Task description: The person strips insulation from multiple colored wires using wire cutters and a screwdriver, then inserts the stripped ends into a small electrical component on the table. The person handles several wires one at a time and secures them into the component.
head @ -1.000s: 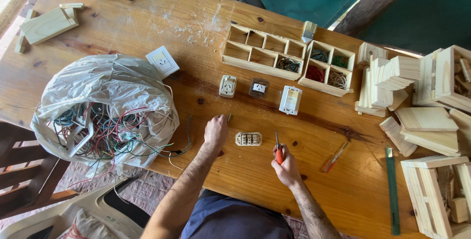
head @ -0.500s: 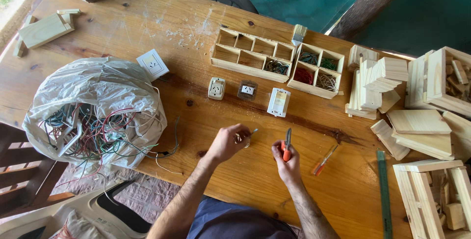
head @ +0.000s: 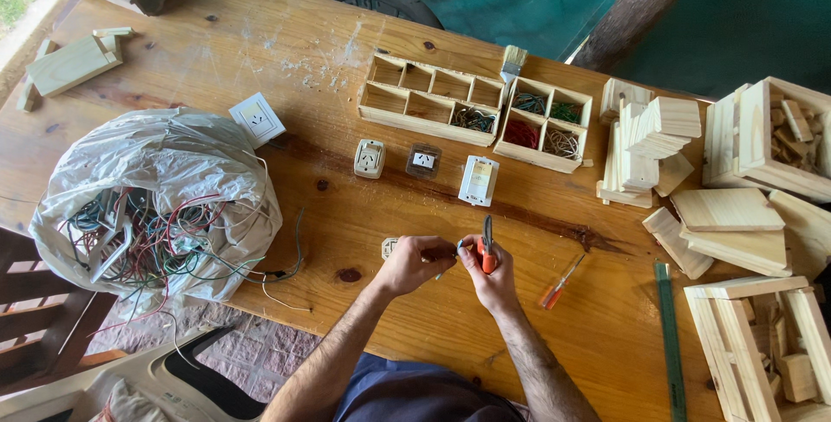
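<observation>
Right hand (head: pixel 495 277) grips orange-handled pliers (head: pixel 487 245); white plastic bag (head: pixel 156 193) left.

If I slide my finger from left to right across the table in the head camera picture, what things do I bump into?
Plastic bag of wires → white wall socket → left hand → right hand holding orange-handled pliers → orange screwdriver → stack of wood pieces → green ruler → open wooden frame.

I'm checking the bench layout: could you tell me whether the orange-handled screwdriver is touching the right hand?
Apart. The head view shows bare table between the screwdriver and the right hand, which holds orange-handled pliers.
</observation>
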